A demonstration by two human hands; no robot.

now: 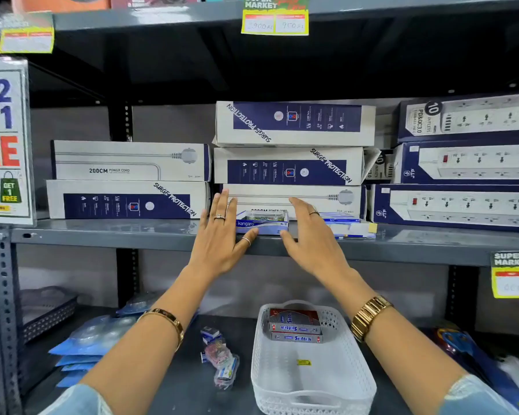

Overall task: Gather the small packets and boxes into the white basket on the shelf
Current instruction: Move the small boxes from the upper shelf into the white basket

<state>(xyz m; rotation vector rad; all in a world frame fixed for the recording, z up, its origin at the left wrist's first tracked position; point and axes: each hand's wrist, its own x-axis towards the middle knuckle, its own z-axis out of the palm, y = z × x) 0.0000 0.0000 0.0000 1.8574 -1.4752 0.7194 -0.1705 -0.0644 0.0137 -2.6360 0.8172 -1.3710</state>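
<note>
Head view: Kangaro box (262,223) between 2 open hands, left hand (222,235), right hand (309,235).

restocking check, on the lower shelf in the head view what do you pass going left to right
dark mesh tray → blue blister packs → small packets and boxes → white basket holding Softek boxes → dark blue packaged items

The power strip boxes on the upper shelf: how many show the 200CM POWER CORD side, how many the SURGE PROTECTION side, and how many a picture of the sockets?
200CM POWER CORD side: 2
SURGE PROTECTION side: 3
Socket picture: 3
Total: 8 boxes, counting only those clearly in view; a partly hidden one behind the stacks is left out.
</note>
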